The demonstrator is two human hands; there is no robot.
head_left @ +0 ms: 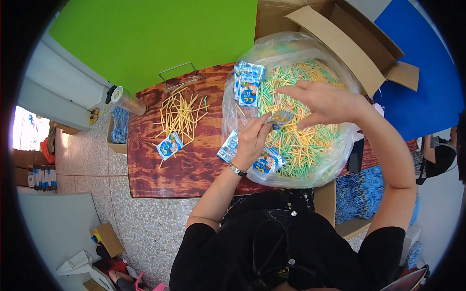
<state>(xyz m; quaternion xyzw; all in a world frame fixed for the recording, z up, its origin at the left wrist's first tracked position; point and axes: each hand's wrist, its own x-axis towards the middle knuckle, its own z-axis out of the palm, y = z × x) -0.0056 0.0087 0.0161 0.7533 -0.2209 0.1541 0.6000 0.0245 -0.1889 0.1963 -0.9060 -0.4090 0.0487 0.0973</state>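
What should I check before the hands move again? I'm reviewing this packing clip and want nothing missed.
1. Small packet gripped between left hand and right hand: ok.
2. Packet mouth open: cannot tell, too small.
3. Sticks in the clear bag within reach below the hands: ok.
4. Spare blue packets at the bag's far edge: ok.
5. Loose yellow sticks and one packet lie apart on the wooden table: ok.

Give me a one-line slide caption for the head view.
Both hands, left and right, hold a small packet over a bag of sticks on a wooden table.
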